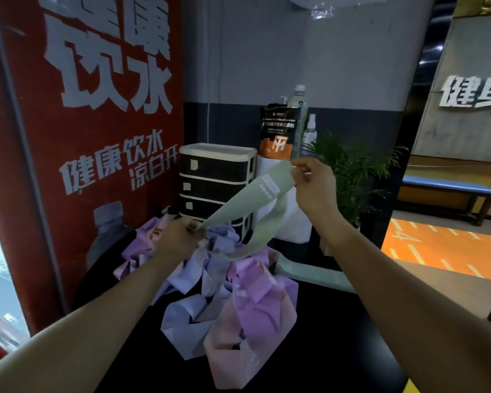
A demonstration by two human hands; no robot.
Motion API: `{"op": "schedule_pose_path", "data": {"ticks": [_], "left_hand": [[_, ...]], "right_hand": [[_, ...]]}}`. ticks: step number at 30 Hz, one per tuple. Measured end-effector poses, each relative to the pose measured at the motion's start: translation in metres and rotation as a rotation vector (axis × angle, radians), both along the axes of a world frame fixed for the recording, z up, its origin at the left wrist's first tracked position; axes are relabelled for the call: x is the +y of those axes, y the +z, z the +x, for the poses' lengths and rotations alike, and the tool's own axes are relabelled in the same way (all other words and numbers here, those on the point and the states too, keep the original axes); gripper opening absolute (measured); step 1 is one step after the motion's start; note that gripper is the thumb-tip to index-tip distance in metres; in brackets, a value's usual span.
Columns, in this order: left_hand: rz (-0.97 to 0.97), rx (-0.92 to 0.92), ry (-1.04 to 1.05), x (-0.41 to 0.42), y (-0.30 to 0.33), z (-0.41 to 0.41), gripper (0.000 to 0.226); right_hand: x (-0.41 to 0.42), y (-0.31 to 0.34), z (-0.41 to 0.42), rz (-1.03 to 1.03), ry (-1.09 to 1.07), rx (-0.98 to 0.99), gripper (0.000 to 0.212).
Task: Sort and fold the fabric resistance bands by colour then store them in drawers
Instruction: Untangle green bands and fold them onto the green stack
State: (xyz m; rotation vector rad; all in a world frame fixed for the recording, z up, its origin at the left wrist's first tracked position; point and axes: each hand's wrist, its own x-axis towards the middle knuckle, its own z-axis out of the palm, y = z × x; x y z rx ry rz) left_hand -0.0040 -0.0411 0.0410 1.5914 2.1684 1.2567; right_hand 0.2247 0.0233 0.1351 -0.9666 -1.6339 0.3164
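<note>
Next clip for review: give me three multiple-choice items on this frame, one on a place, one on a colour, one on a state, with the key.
1. Where is the drawer unit?
A. behind the band pile
B. on the bench
C. beside the plant pot

2. What colour is the band held up?
A. purple
B. pale green
C. pink

3. How is the green band held?
A. lying loose
B. left hand only
C. pinched by both hands

Key: 1 A, it stands behind the pile. 2 B, pale green. 3 C, left hand and right hand each pinch an end.

Both bare forearms reach forward; the left hand pinches low with curled fingers, the right hand pinches higher, wrist bent
</note>
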Motion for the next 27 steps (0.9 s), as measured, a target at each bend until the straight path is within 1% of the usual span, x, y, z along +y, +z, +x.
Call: {"op": "schedule_pose_path", "data": {"ticks": [1, 2, 3, 4, 5, 7, 9, 10, 11, 13, 14, 15, 19, 22, 27], "left_hand": [[0.001, -0.233, -0.048, -0.001, 0.002, -0.001, 0.024], [0.01, -0.463, -0.101, -0.002, 0.005, 0.0, 0.02], [0.007, -0.636, -0.149, -0.004, 0.008, 0.004, 0.014], [0.013, -0.747, -0.184, -0.004, 0.011, 0.006, 0.008], [0.029, -0.829, -0.21, -0.004, 0.013, 0.008, 0.005], [0.044, -0.938, -0.304, -0.004, 0.016, 0.01, 0.008], [-0.017, -0.982, -0.422, -0.002, 0.015, 0.008, 0.014], [-0.08, -0.947, -0.47, -0.003, 0.014, 0.008, 0.016], [-0.165, -0.852, -0.497, -0.004, 0.013, 0.007, 0.017], [-0.326, -0.531, -0.497, -0.006, 0.011, 0.004, 0.024], [-0.359, -0.391, -0.48, -0.007, 0.01, 0.002, 0.03], [-0.359, -0.3, -0.459, -0.005, 0.008, 0.0, 0.032], [-0.279, -0.171, -0.415, -0.001, 0.003, 0.0, 0.033], [-0.26, -0.129, -0.404, 0.003, -0.001, 0.007, 0.037], [-0.265, -0.178, -0.421, 0.013, -0.004, 0.023, 0.035]], "right_hand": [[0.003, -0.006, 0.005, -0.027, -0.024, 0.004, 0.024], [0.007, -0.012, 0.009, -0.055, -0.044, 0.016, 0.024], [0.01, -0.019, 0.013, -0.089, -0.062, 0.037, 0.025], [0.013, -0.025, 0.016, -0.126, -0.079, 0.064, 0.026], [0.015, -0.03, 0.02, -0.167, -0.095, 0.092, 0.027], [0.016, -0.037, 0.026, -0.229, -0.131, 0.13, 0.027], [0.019, -0.042, 0.032, -0.253, -0.145, 0.144, 0.026], [0.021, -0.044, 0.036, -0.26, -0.151, 0.155, 0.025], [0.023, -0.046, 0.039, -0.277, -0.161, 0.172, 0.025], [0.025, -0.05, 0.047, -0.312, -0.179, 0.225, 0.025], [0.025, -0.052, 0.052, -0.32, -0.19, 0.236, 0.026], [0.024, -0.055, 0.056, -0.326, -0.204, 0.224, 0.027], [0.021, -0.07, 0.075, -0.37, -0.235, 0.136, 0.029], [0.02, -0.082, 0.086, -0.422, -0.229, 0.103, 0.028], [0.026, -0.096, 0.107, -0.469, -0.279, 0.121, 0.025]]}}
